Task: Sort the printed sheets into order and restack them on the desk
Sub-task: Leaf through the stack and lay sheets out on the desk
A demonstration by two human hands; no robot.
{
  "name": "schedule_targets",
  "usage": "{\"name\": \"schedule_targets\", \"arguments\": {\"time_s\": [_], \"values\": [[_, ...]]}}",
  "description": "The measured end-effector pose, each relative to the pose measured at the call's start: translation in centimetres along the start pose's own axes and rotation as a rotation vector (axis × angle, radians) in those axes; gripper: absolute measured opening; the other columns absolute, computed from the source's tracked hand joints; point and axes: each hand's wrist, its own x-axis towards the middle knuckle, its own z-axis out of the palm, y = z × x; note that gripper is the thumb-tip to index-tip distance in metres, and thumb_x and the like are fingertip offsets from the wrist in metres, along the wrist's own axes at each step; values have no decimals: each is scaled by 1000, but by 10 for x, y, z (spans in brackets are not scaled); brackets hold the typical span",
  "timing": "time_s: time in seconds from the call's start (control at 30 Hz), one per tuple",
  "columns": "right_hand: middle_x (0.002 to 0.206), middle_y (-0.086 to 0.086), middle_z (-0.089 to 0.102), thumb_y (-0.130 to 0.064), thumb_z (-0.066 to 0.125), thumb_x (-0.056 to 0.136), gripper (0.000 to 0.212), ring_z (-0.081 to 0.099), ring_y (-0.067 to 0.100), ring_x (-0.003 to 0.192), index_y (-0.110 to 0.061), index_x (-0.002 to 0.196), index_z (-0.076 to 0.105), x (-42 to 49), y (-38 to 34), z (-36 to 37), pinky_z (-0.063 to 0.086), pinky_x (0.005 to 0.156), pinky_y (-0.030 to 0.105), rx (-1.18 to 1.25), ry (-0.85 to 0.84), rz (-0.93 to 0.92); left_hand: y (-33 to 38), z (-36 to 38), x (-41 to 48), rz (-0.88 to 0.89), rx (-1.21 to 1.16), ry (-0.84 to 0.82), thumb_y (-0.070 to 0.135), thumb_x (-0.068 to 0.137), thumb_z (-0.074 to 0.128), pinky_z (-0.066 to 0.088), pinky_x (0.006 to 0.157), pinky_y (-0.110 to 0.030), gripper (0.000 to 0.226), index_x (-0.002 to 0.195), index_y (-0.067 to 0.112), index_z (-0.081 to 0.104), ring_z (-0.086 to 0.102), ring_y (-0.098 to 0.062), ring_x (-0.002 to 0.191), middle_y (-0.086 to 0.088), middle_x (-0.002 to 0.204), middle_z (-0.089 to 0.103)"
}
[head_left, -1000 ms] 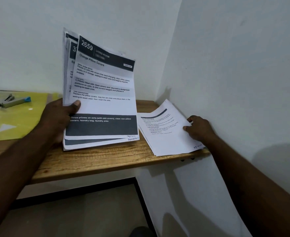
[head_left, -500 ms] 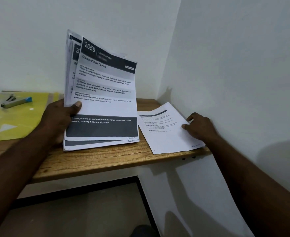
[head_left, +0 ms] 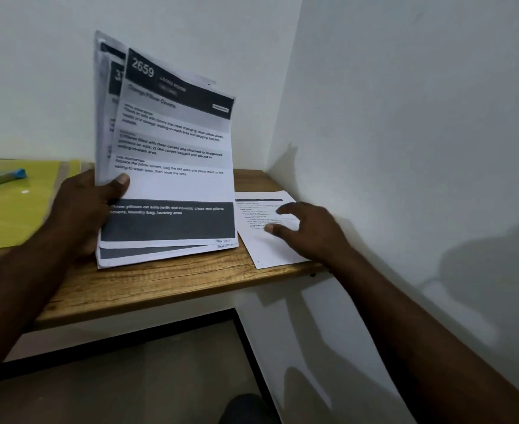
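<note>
The left hand (head_left: 80, 209) grips upright sheets (head_left: 172, 148), thumb in front, their lower edge on the surface (head_left: 160, 283), while the right hand (head_left: 310, 231), fingers loosely spread, covers a flat pile (head_left: 264, 252) beside them.

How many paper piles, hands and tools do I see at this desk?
Paper piles: 2, the held bundle and the flat stack
Hands: 2, left hand and right hand
Tools: 1, the blue-tipped tool
Total: 5

Held sheaf: white printed paper sheets with dark bands (head_left: 172, 166), top headed 2659, upright, gripped in the left hand (head_left: 83, 209).
Flat sheet: white printed paper page (head_left: 270, 252) beneath the right hand (head_left: 310, 231).
</note>
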Motion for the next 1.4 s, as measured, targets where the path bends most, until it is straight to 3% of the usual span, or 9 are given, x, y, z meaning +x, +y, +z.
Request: {"name": "schedule_targets", "arguments": {"time_s": [0.1,0.27,0.43,0.57,0.77,1.07,1.27,1.33,1.4], "values": [[148,-10,61,-75,57,92,63,55,14,136,-32,137,67,-7,-5,10,42,114,37,-18,-38,-23,-2,-6,4,13,28,-6,26,98,72,59,82,-44,10,109,27,73,73,-27,94,-3,107,76],[130,-5,73,-69,39,100,63,64,16,123,-23,126,75,-17,-11,25,48,108,38,27,171,-119,-6,-10,7,-8,44,-33,30,98,73,57,92,-55,18,115,27,75,72,-38,107,-10,119,76],[125,-9,74,-80,26,94,76,64,14,117,-28,116,76,-18,-9,33,49,103,38,10,42,-55,-8,-12,9,-8,49,-49,32,97,73,57,92,-54,27,124,25,72,72,-39,110,-10,121,75],[106,-10,75,-81,27,93,68,64,12,99,-31,94,73,-17,-7,34,47,87,35,34,17,-38,-7,-11,7,-7,43,-38,29,98,72,57,92,-54,26,124,24,72,72,-39,109,-11,122,75],[102,-10,74,-80,31,96,53,61,11,91,-38,86,63,-17,-6,33,41,79,33,51,-15,-43,-5,-11,4,-4,58,-27,29,97,73,56,96,-57,19,116,27,75,73,-37,108,-8,118,77],[109,-12,74,-81,33,96,56,61,10,95,-37,92,67,-15,-6,34,42,86,34,67,-25,-30,-3,-12,3,-6,50,-43,30,98,72,55,96,-61,16,114,27,73,71,-41,110,-12,122,74],[80,-16,60,-84,34,92,50,56,10,83,-44,66,49,-15,-5,35,38,77,33,152,-9,10,-4,-11,2,-7,20,-54,29,98,72,56,95,-59,17,115,29,74,71,-39,110,-10,121,75],[88,-15,68,-82,41,90,47,61,10,89,-42,71,59,-15,-4,33,44,81,35,173,22,3,-3,-10,0,-8,5,-59,27,98,71,57,92,-54,17,115,28,75,72,-38,109,-9,120,76],[111,-14,76,-74,59,89,41,66,9,106,-36,89,74,-14,1,28,50,94,35,205,78,12,-2,-10,-1,1,1,-57,25,99,70,58,86,-47,13,111,27,75,72,-33,104,-5,113,77]]}}
